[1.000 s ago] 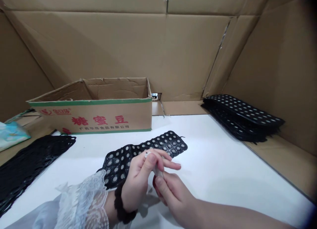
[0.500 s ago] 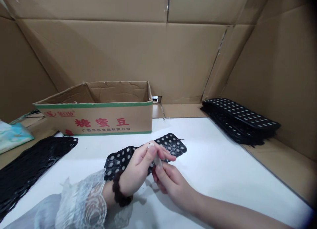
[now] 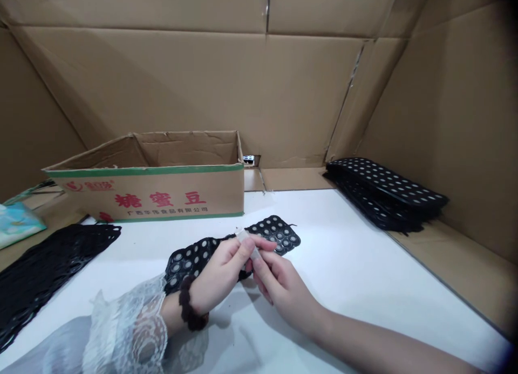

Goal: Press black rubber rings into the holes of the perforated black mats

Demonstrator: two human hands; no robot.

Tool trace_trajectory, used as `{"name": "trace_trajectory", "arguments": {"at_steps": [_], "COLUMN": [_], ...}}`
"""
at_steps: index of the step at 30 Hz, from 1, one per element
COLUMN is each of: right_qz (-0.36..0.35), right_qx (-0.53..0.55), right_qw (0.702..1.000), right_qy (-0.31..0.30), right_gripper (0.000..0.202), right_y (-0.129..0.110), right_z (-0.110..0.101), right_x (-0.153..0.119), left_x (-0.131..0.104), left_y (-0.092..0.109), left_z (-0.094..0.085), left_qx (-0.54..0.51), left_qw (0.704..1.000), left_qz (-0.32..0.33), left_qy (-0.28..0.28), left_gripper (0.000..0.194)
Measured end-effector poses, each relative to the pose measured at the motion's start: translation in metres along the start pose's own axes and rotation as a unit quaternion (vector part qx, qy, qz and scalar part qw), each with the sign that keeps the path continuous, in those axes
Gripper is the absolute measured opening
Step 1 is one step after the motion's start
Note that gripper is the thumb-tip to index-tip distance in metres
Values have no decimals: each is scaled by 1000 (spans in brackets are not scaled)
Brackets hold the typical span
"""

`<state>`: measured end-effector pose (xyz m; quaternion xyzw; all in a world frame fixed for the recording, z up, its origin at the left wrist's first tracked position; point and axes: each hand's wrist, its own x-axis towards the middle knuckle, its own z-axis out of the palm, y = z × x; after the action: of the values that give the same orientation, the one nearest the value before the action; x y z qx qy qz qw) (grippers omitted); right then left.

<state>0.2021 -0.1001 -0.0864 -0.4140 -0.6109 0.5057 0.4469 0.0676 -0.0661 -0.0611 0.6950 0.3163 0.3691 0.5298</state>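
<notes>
Between my two hands is a small whitish, translucent strip (image 3: 248,244); its exact kind I cannot make out. My left hand (image 3: 226,263) pinches its upper part with the thumb on top. At the lower end, my right hand (image 3: 285,285) grips it between thumb and fingers. Behind and beneath the hands lies a black sheet with rows of round, pale-centred dots (image 3: 279,233) on the white table. Its middle is hidden by my left hand.
An open cardboard box (image 3: 162,193) with red lettering stands at the back left. Black netted sheets (image 3: 52,266) lie at the left, near a blue-and-white soft pack (image 3: 20,223). A stack of black dotted sheets (image 3: 384,193) sits at the right, by the cardboard wall (image 3: 457,120).
The strip has come straighter and flatter between my fingers, and its upper end shows more plainly. The whole view has shifted slightly; the sheets and the box stay in place.
</notes>
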Motion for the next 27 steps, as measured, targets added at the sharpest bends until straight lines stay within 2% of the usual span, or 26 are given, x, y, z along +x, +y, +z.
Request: {"name": "trace_trajectory", "arguments": {"at_steps": [6,13,17,19,24,27], "right_qz": [1,-11,-34,-34,-39,-60], "right_qx": [-20,-17,-38,-49,-69,-116], "right_qw": [999,999,997,997,996,990], "right_qy": [-27,-41,-53,-40,39,48], "right_gripper": [29,27,31,33,30,27], "right_y": [1,-3,-5,-3,3,4], "right_z": [-2,-4,-9,-12,-20,-21], "right_x": [2,0,-1,1,9,10], "left_x": [1,4,9,11,15,15], "left_y": [-2,3,5,3,-8,-11], "left_z": [-3,-3,-11,-16,-18,-17], "left_qx": [-7,-33,-33,-21,-33,-49], "left_qw": [998,997,994,992,997,997], "left_qz": [-9,-28,12,33,5,10], "left_qy": [63,62,101,120,73,54], "left_gripper": [39,39,36,34,33,33]}}
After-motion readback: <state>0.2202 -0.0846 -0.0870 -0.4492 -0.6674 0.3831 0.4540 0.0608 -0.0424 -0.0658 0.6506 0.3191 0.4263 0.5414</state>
